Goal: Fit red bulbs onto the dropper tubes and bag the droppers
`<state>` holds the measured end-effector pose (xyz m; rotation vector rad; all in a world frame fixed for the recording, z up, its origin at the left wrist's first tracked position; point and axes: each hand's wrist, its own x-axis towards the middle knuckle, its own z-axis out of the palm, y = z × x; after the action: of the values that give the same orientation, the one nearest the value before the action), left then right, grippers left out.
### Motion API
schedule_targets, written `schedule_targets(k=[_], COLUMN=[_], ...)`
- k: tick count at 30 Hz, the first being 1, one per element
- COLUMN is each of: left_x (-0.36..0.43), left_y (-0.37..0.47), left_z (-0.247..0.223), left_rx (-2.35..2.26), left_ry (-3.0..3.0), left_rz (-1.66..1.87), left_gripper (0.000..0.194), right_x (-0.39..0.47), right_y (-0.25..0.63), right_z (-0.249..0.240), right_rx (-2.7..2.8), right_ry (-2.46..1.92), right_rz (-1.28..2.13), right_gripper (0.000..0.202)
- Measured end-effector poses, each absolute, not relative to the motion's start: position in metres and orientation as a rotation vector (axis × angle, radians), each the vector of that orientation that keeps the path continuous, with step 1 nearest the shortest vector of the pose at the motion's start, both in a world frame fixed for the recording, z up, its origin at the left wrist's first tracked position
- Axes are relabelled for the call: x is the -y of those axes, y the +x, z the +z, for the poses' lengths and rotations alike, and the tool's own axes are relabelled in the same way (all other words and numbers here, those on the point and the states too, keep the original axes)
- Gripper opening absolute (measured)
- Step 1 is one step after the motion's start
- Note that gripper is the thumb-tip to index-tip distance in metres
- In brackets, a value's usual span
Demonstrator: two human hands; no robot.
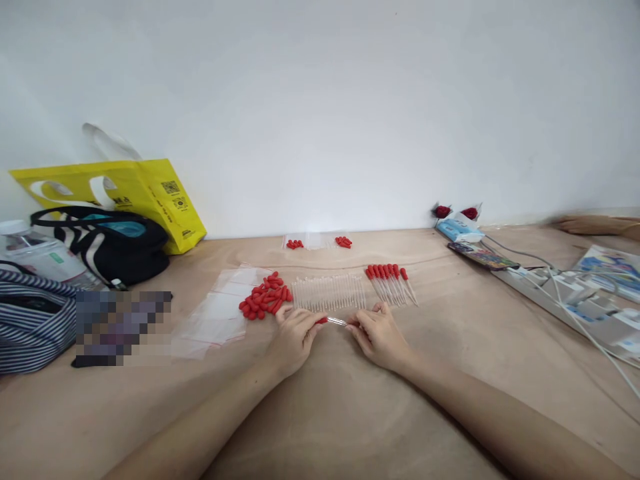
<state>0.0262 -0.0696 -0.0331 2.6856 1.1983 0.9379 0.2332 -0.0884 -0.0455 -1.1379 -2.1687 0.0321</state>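
My left hand [296, 337] pinches a red rubber bulb [321, 321] at the left end of a clear glass tube [336, 321]. The tube's right end is between the fingertips of my right hand [379, 333]. Bulb and tube meet end to end; how deep the tube sits cannot be seen. Just beyond my hands lies a row of clear tubes [327, 292]. Left of that row is a pile of loose red bulbs [265, 295], partly on clear plastic bags [220, 310]. To the right, several droppers with red bulbs [390, 283] lie side by side.
Small bags with red bulbs [295, 245] lie near the wall. At left stand a yellow bag [173, 207], a black bag [125, 250], a bottle [50, 257] and a striped bag [35, 327]. At right are a power strip [565, 307] with cables, a tissue pack [459, 229] and red roses [470, 213].
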Motion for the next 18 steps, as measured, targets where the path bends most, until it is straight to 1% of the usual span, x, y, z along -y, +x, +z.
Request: schedule_targets(k=[7, 10, 18], left_x=[0.0685, 0.0688, 0.0743], left_y=[0.0286, 0.0285, 0.0293], left_z=[-0.0333, -0.0333, -0.0315], left_rx=[-1.265, -1.24, -1.057], left_ry=[2.581, 2.579, 2.708], left_rz=[0.927, 0.917, 0.867], left_gripper=[0.013, 0.013, 0.017], right_x=[0.0938, 0.0935, 0.0886], right_y=[0.2276, 0.2274, 0.2344], right_z=[-0.0449, -0.0452, -0.0442], right_rx=[2.233, 2.262, 2.32], right_ry=[-1.066, -1.036, -0.906], right_rz=[0.021, 0.018, -0.156], right_gripper=[0.019, 0.02, 0.022])
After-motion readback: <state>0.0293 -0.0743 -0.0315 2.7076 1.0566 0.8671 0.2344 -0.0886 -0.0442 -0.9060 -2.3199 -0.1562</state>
